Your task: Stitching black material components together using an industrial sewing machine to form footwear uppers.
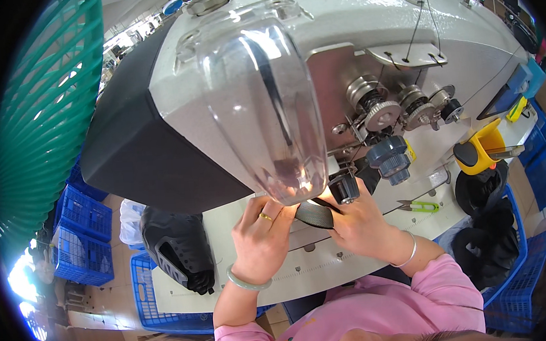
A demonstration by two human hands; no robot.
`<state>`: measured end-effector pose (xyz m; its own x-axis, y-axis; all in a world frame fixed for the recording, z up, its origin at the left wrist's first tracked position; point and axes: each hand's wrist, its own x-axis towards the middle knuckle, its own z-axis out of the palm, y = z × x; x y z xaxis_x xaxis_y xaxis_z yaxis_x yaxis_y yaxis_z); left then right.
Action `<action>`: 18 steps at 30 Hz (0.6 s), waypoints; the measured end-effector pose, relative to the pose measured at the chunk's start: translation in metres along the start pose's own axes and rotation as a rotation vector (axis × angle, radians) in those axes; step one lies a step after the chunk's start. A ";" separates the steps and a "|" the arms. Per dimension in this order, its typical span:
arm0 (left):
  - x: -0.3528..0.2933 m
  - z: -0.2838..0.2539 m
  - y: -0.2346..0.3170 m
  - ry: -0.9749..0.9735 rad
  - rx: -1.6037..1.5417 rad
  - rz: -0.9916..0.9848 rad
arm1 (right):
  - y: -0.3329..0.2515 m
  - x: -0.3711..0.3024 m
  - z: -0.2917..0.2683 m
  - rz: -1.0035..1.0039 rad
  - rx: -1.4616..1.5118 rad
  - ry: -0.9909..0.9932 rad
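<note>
My left hand (261, 239), with a gold ring and a pale bangle, is closed at the left edge of a dark grey fabric piece (315, 215) under the sewing machine (339, 22). From the other side my right hand (362, 226), wearing a thin silver bangle, grips the same piece, which bends in a loop between the two hands. Fingertips of both hands are partly hidden by the machine's clear guard (263, 108) and a dark knob (344, 189). Bright lamp light falls on the spot where the hands meet. The needle cannot be made out.
Black shoe uppers (176, 248) lie at the table's left edge. Green-handled thread snips (420, 206) rest right of my right hand, near a yellow holder (481, 148). Blue crates (83, 235) stand at left. Another blue crate (520, 243) with dark pieces is at right.
</note>
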<state>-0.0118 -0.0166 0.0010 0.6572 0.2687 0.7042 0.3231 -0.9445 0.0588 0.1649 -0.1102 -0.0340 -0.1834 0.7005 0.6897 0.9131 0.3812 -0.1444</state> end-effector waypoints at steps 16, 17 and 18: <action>0.007 0.001 0.001 0.005 -0.008 -0.010 | -0.002 0.009 0.001 0.036 -0.037 0.086; 0.007 0.001 0.000 0.009 -0.010 -0.012 | -0.002 0.009 0.000 0.039 -0.030 0.072; 0.007 0.001 -0.001 0.006 -0.002 0.013 | -0.002 0.008 0.000 0.043 -0.027 0.058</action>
<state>-0.0068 -0.0132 0.0051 0.6568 0.2555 0.7094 0.3132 -0.9483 0.0515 0.1613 -0.1054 -0.0276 -0.1231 0.6791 0.7236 0.9292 0.3349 -0.1563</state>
